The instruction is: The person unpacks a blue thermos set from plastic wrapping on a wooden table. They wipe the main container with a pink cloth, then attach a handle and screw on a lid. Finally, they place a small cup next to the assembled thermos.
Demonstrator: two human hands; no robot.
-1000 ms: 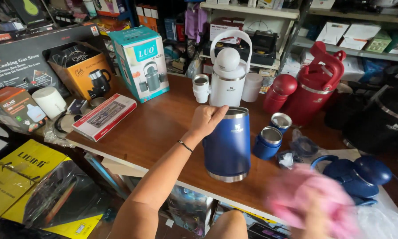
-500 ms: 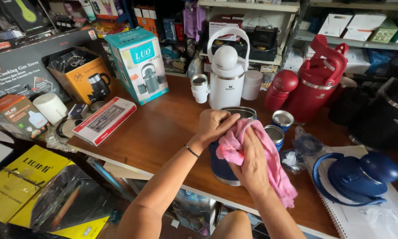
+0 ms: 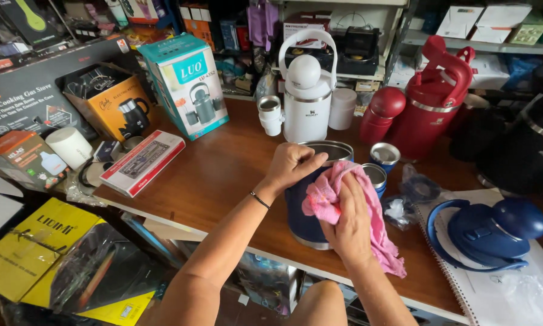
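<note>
With our left hand [image 3: 295, 166] clamped on the rim of the open navy flask [image 3: 312, 208] near the worktop [image 3: 223, 175] edge and our right hand [image 3: 347, 220] pressing the pink cloth [image 3: 344, 202] against its side, a hard wipe could tip it off.

Dark blue steel jug [image 3: 304, 217], lid off, upright on wooden counter, pink cloth [image 3: 368, 211] pressed against its side, base apparently flat.

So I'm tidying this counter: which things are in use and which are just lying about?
In use:
left hand gripping the blue jug rim
right hand pressing the pink cloth on it

Lying about:
white jug
red jug
blue lid
teal box
</note>
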